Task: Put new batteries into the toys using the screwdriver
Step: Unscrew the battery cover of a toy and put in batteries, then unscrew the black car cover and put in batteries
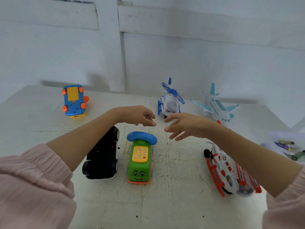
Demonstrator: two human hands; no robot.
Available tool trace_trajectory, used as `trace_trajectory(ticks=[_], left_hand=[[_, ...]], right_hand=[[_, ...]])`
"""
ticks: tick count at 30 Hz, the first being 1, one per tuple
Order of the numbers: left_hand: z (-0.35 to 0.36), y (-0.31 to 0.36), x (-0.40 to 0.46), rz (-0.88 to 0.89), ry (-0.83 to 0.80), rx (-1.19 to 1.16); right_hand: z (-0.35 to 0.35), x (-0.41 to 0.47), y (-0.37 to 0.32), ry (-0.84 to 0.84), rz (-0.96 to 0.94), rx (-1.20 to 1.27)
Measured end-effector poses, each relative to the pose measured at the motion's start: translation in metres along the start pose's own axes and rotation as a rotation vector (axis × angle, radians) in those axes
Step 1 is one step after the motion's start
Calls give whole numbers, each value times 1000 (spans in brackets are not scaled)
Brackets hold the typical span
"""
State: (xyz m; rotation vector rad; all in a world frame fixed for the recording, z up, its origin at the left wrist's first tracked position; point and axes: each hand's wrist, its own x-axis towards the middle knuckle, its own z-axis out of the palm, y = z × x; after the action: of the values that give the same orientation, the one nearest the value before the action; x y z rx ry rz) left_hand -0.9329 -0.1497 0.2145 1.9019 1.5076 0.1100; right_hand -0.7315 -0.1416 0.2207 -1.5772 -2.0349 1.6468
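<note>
Left hand, right hand hover over surface, each grip loose, empty. Risk: forearm brushes red helicopter, knocking it aside.

White table with six toys and a clear bag.

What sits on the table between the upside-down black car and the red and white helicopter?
The head view shows the green toy telephone bus between the black car and the red and white helicopter, apart from both.
</note>
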Motion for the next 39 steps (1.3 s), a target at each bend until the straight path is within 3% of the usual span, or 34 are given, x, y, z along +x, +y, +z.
trace_trajectory(ticks=[8,17,35,39], left_hand=[[11,12,41,-11,155,-108],[10,24,57,34,105,-270],[14,22,49,39,94,-272],[14,20,46,53,74,-245]], right_hand=[[-22,30,8,395,113,180],[-25,45,10,273,31,232],[-19,37,19,290,-13,199],[-24,29,18,258,48,51]])
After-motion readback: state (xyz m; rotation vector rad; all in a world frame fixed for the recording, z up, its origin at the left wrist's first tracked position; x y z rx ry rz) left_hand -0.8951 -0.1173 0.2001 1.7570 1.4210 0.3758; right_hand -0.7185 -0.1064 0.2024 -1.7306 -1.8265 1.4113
